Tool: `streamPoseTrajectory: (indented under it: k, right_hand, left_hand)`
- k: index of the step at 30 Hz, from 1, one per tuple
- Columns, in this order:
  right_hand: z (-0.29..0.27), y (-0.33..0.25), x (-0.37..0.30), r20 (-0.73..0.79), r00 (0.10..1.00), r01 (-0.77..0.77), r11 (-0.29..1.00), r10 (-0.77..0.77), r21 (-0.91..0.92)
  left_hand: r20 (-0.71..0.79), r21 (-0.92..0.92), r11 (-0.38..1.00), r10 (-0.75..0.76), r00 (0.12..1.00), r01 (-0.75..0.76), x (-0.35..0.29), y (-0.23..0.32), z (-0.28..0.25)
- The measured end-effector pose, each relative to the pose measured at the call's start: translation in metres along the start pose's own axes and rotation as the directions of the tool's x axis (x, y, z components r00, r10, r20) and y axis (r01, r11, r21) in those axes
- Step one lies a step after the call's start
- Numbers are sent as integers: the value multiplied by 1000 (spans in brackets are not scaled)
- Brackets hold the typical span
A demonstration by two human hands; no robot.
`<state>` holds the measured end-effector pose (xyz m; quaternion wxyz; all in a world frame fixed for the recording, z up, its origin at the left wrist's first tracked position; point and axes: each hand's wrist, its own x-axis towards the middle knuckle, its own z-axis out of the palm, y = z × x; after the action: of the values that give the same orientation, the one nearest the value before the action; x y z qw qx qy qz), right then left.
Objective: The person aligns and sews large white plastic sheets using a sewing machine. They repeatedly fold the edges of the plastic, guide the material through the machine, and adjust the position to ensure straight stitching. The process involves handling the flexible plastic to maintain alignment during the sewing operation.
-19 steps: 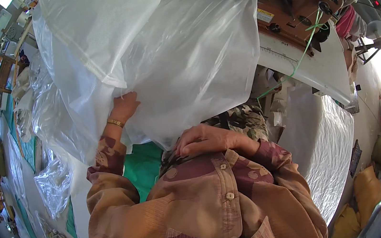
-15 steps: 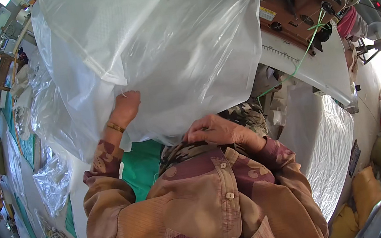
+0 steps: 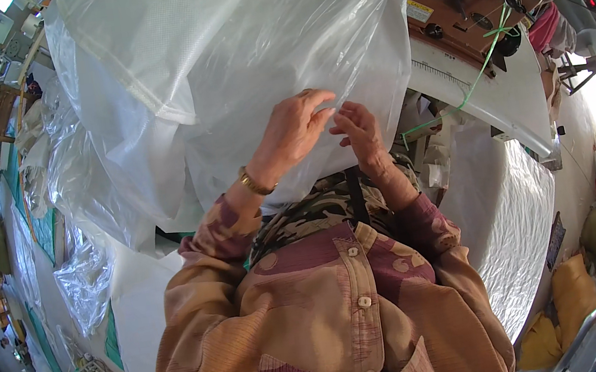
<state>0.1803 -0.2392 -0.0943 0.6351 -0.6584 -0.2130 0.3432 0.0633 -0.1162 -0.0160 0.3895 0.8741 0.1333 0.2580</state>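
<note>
A white woven sack and a sheet of clear plastic film spread over my lap, the film gathering in folds up to the needle end of a brown sewing machine. Over the film's near part, my left hand has its thumb and fingers apart, pointing right. Close beside it is my right hand, its fingers loosely bent and spread. The fingertips of both hands nearly meet at a fold of the film. Nothing shows gripped in either hand.
Green twine hangs from the machine across its white table, which bears a ruler scale. A white sheet-covered stack stands at my right. Crumpled clear film lies at left. Yellow and olive bags sit at the far right.
My left hand has let go of the sack's corner and moved right over the film. My right hand has risen from my lap to meet it.
</note>
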Motion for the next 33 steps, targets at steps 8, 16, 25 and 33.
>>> streamPoseTrajectory:
  k: [8, 16, 25, 33]
  right_hand:
    - [6, -17, -28, 152, 987, 51, 999, -49, -9]
    - [0, -30, -44, 98, 984, 154, 986, -147, -69]
    - [-7, -11, -29, 63, 990, 130, 989, -126, -65]
    - [-25, -22, -38, -226, 920, 268, 936, -319, -229]
  left_hand:
    - [65, -196, 945, -256, 964, 264, -3, -8, 33]
    - [-40, -260, 954, -164, 986, 149, -16, 15, 19]
    - [-7, 153, 976, -158, 987, 157, -22, -24, 42]
    - [123, -417, 819, -380, 917, 395, -37, 36, 11]
